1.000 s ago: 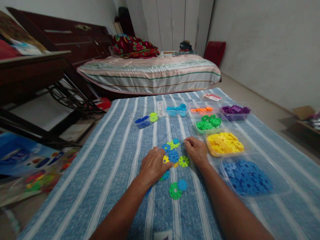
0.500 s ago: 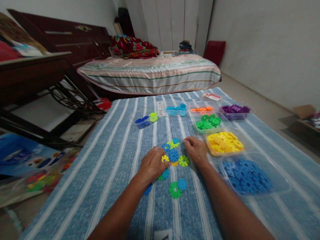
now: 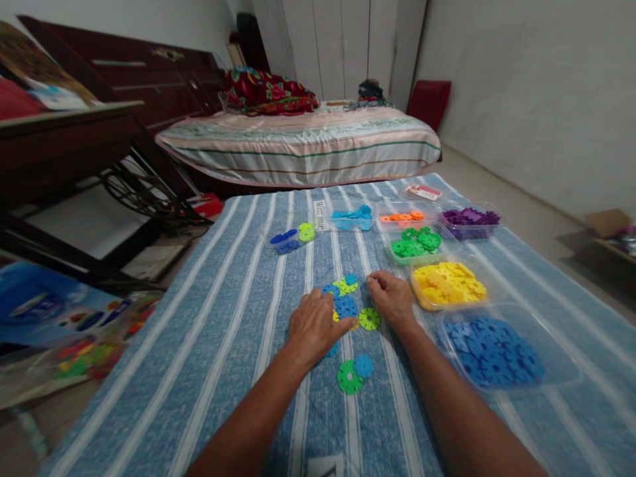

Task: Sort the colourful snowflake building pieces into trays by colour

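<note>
My left hand lies over a cluster of notched plastic discs on the striped cloth, thumb stretched out and apart from the fingers. Beneath and beside it are a blue disc, partly covered yellow pieces, and lime discs with a small blue disc on top. My right hand rests to the right with thumb and fingertips pressed together; whatever they hold is too small to make out. Between the hands lies a lime disc. Nearer me a green disc touches a blue disc.
Clear tubs of discs stand at the right: blue, yellow, green, purple and orange. Farther back are a light-blue tub and a small dark-blue tub. A bed stands beyond the cloth.
My left hand has moved slightly right over the discs, its thumb now stretched farther across, covering more of the yellow pieces. My right hand has stayed nearly still.
</note>
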`<action>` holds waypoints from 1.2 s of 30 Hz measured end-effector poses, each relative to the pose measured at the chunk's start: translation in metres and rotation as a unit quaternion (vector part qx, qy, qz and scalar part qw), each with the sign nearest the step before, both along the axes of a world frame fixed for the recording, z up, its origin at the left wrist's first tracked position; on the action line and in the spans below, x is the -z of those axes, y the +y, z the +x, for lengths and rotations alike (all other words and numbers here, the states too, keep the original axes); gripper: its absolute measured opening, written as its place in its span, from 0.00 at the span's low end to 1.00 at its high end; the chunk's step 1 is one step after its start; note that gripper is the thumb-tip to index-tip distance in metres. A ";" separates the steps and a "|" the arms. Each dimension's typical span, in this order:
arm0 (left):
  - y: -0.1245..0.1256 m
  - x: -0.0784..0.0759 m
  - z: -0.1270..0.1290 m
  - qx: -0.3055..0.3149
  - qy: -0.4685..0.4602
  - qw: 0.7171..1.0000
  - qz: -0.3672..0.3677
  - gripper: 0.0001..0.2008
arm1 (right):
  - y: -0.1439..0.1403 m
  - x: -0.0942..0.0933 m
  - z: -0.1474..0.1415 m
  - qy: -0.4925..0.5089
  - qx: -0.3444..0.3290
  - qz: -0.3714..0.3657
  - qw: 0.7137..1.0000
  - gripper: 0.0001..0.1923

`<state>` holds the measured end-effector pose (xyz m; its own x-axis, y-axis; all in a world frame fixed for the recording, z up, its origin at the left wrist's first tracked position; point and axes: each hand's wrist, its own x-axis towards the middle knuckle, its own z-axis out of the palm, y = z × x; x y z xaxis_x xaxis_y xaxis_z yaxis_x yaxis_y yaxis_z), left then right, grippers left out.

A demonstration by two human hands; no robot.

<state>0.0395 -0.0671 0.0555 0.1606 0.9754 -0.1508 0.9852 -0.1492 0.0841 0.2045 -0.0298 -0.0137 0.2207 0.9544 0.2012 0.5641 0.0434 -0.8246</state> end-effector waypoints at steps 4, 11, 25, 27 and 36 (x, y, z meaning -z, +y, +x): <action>-0.001 0.001 0.005 -0.014 0.015 1.000 0.009 0.24 | 0.001 0.001 0.000 -0.012 0.003 0.004 1.000 0.15; 0.003 0.001 0.001 -0.006 0.003 1.000 0.000 0.20 | 0.001 0.002 0.001 -0.001 -0.003 -0.001 1.000 0.15; 0.007 0.002 -0.004 -0.006 -0.012 1.000 -0.010 0.13 | 0.000 0.000 0.001 -0.005 -0.002 0.003 1.000 0.15; 0.007 0.002 -0.003 -0.007 -0.011 1.000 -0.007 0.12 | 0.000 0.000 0.001 -0.004 0.001 0.005 1.000 0.14; 0.009 -0.001 -0.004 0.005 -0.027 0.999 -0.016 0.09 | 0.000 -0.003 0.000 0.008 0.000 -0.001 1.000 0.15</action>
